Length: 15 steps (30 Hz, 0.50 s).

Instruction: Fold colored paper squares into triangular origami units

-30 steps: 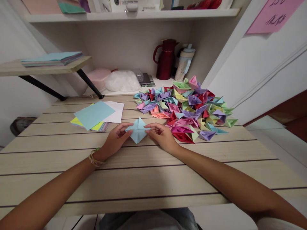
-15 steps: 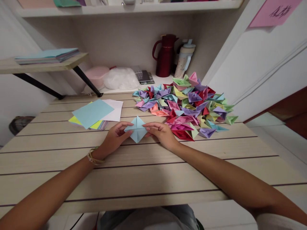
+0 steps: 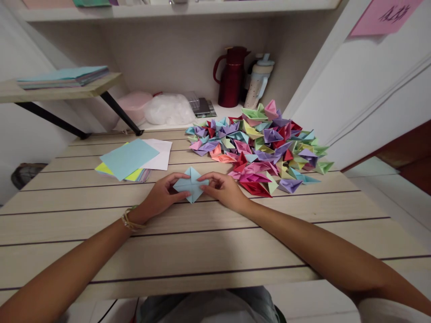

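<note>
One left hand, one right hand — both pinching folded blue paper

folded light-blue sheet: matt, creased paper | origami boats: matt paper | desk: smooth, wood-grained planks, low sheen | dark-red jug: smooth, glossy | white bag: crinkled, translucent plastic | black riser legs: matt, metal-looking | pink note: matt paper
</note>
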### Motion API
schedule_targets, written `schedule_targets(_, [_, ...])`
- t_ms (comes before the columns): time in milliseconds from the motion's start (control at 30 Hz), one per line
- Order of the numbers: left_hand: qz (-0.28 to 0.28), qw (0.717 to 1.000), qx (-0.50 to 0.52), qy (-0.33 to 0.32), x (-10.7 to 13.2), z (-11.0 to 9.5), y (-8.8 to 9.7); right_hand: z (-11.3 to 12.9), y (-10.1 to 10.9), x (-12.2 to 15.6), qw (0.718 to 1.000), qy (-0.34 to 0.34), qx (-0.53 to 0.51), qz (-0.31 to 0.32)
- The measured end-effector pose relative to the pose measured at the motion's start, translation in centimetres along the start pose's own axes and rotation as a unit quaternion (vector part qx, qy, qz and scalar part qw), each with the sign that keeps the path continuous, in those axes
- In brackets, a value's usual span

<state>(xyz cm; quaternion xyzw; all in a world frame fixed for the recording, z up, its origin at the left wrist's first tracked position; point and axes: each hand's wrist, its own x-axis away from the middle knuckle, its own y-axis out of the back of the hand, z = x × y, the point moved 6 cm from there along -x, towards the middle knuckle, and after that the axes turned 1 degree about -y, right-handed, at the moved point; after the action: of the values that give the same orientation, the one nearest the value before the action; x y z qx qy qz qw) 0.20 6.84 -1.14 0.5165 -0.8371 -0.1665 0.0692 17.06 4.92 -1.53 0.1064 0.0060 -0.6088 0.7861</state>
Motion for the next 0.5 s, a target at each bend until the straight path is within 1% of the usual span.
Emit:
schedule_targets(133, [-0.005,1.000,-0.006,-0.013,0.08,-0.36,-0.15,-0.21,0.03,-0.08,1.000,0.003,-0.004,-0.007])
schedule_targets(300, [-0.020,0.998,-0.049,-0.022,0.22,-0.67,-0.08,-0.29,0.10,-0.09,1.000,0.011,0.015,-0.010])
schedule_targets(500, [-0.023,0.992,-0.120,-0.043,0.37,-1.05,0.02,0.13,-0.12,0.15,0.997,0.020,0.071,-0.003])
